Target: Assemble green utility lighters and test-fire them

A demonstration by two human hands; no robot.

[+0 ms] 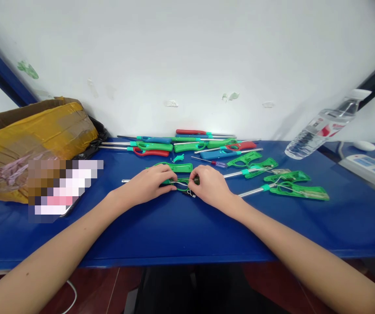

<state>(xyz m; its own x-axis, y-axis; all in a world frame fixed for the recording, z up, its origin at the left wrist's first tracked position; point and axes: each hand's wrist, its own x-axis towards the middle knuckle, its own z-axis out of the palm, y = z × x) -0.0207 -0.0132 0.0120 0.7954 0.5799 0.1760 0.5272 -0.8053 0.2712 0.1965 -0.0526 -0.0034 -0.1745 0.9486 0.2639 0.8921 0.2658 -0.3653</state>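
Observation:
Both hands work at an opened green gas lighter point(182, 181) with thin pale wires in its body, and its metal tube sticks out to the left. My left hand point(153, 183) grips it with thumb and fingers near the tube end. My right hand point(209, 187) is closed, its thumb and fingertips pinched at the handle end beside the wires; what lies between those fingertips is hidden. A separate green handle shell point(181, 167) rests just behind. Past my right hand lie opened green lighters point(300, 191) with exposed wires and clear inner parts.
Closed red, blue and green lighters point(153, 153) line the back near the wall. A screwdriver point(218, 164) and a small green part point(178, 158) lie before them. A taped cardboard box point(40, 139) stands left, a water bottle point(321, 128) and power strip point(367, 168) right.

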